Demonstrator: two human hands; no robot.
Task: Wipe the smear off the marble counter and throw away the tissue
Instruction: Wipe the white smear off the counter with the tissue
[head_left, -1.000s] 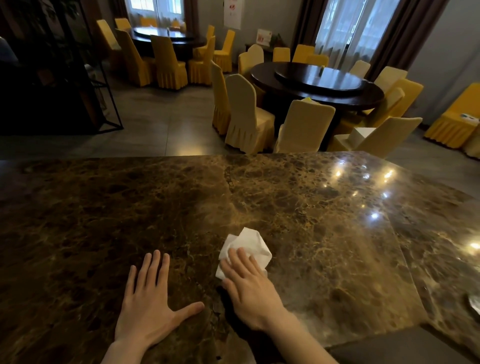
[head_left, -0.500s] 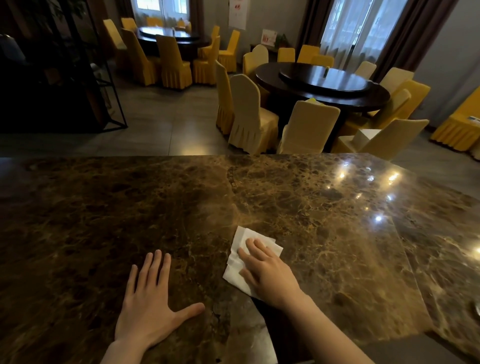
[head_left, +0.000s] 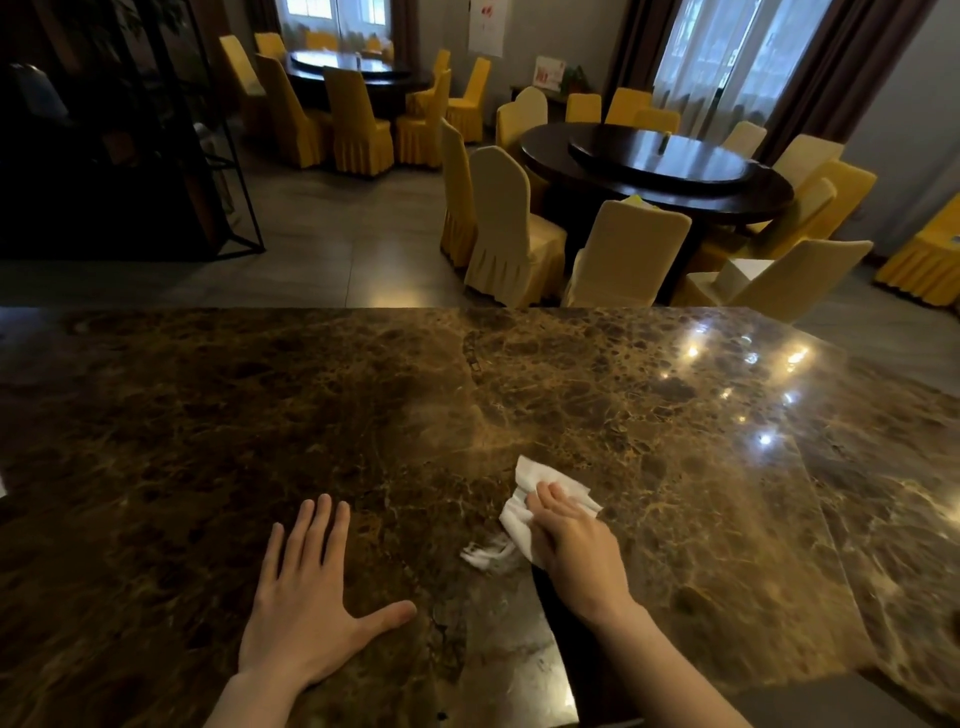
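**While the smear remains, wiping is the step in hand**

While the left hand (head_left: 306, 597) is spread flat and empty on the tabletop (head_left: 208, 415), the tissue (head_left: 524, 512) is pressed down under the right hand (head_left: 576, 545), fingers laid together over it. A whitish smear (head_left: 485, 555) is seen just left of the tissue. Firm, overlapping strokes across that patch are probably needed, with the tissue kept bunched under the palm so nothing is spread further. No bin is visible.

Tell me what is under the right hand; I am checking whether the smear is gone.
The right hand presses a crumpled white tissue flat on the marble counter. A whitish streak shows left of the tissue. The marble beneath hand and tissue is covered.
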